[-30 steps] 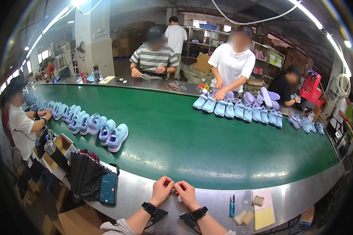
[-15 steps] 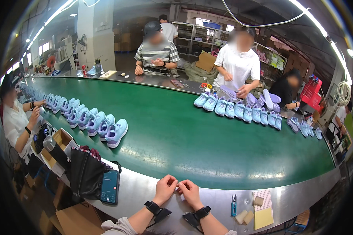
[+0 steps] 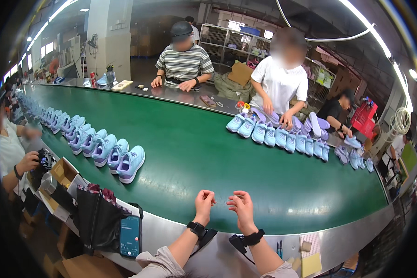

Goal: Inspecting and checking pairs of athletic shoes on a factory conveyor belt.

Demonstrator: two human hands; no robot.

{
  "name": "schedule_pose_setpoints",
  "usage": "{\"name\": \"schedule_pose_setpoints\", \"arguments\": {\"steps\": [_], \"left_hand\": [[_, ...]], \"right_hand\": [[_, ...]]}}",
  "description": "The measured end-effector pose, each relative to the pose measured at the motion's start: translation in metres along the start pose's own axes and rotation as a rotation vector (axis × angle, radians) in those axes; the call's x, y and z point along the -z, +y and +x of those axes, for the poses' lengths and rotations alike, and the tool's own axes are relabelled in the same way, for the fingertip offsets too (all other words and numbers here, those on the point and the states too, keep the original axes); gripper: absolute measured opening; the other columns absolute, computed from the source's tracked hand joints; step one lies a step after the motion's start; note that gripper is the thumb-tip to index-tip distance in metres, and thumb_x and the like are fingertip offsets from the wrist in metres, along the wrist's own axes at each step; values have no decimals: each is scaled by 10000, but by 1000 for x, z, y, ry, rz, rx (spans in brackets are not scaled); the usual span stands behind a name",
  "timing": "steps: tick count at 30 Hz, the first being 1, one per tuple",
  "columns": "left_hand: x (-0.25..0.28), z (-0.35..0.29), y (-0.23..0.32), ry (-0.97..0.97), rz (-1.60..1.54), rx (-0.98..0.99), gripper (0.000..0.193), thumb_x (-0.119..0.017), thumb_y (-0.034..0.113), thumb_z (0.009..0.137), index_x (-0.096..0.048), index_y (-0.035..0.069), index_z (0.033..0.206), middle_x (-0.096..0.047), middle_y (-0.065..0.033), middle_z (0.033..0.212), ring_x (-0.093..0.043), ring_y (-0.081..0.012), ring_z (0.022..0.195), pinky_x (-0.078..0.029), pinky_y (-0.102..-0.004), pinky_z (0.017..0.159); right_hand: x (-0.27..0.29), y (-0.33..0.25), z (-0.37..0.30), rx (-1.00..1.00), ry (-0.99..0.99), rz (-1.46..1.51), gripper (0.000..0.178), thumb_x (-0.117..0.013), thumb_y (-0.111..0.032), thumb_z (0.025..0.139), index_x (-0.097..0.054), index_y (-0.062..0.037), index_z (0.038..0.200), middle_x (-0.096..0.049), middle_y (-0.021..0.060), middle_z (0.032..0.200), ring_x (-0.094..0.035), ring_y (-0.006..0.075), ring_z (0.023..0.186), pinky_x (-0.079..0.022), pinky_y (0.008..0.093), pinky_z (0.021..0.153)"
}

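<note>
Over the near edge of the green belt (image 3: 180, 162), my two hands are raised a short way apart. My left hand (image 3: 204, 206) is closed, its fingers curled against the thumb; whatever they hold, if anything, is too small to make out. Facing it, my right hand (image 3: 242, 209) has loosely bent fingers that stand apart, with nothing visible in them. Dark bands are on both wrists. To the left, the nearest light blue shoe (image 3: 131, 164) with a lilac lining ends a long row of similar shoes.
A phone (image 3: 130, 235), a black bag (image 3: 97, 217) and a metal flask (image 3: 55, 189) lie along the near left edge. Snips (image 3: 279, 249) and a notepad (image 3: 311, 264) are at right. More blue shoes (image 3: 282, 138) line the far side, where people work.
My hands have parted from fingertip contact and moved forward over the belt. The left row of shoes sits slightly lower and further left in the view. Across the belt, a person's hands have lowered.
</note>
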State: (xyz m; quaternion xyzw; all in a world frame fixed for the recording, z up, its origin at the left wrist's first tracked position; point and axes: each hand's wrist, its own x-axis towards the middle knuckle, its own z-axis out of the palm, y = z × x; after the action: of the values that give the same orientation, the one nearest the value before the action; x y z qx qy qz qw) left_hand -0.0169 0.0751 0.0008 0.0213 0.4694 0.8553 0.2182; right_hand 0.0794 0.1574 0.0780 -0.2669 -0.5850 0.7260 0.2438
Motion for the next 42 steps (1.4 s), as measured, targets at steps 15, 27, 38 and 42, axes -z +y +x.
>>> {"name": "schedule_pose_setpoints", "arguments": {"steps": [15, 27, 38, 42], "left_hand": [[-3, 20, -22, -76, 567, -123, 104, -606, 125, 895, -558, 39, 859, -570, -1, 677, -530, -56, 586, -437, -214, 496], [-11, 17, 3, -128, 296, 69, 210, -561, 197, 947, -488, 60, 804, -512, -13, 525, -467, -81, 361, -326, -215, 298], [-14, 12, 8, -121, 287, 125, 280, -543, 253, 958, -499, 74, 746, -497, -4, 504, -467, -88, 343, -319, -214, 293], [-17, 10, 11, -104, 275, 130, 293, -545, 257, 957, -508, 75, 731, -490, 1, 500, -448, -78, 345, -308, -215, 298]], "right_hand": [[-17, 78, 45, -190, 65, 147, 115, -493, -91, 932, -528, -28, 1021, -609, 48, 834, -582, 101, 686, -476, 232, 577], [-21, 70, 42, -154, -84, 165, 146, -534, -106, 919, -455, -47, 1028, -509, 20, 626, -453, 84, 462, -369, 232, 369], [-17, 68, 41, -182, -95, 161, 159, -562, -159, 934, -444, -64, 981, -524, 17, 610, -447, 73, 444, -347, 218, 352], [-17, 65, 40, -214, -98, 185, 146, -546, -176, 944, -454, -76, 891, -508, 10, 601, -441, 64, 442, -341, 208, 351]]}}
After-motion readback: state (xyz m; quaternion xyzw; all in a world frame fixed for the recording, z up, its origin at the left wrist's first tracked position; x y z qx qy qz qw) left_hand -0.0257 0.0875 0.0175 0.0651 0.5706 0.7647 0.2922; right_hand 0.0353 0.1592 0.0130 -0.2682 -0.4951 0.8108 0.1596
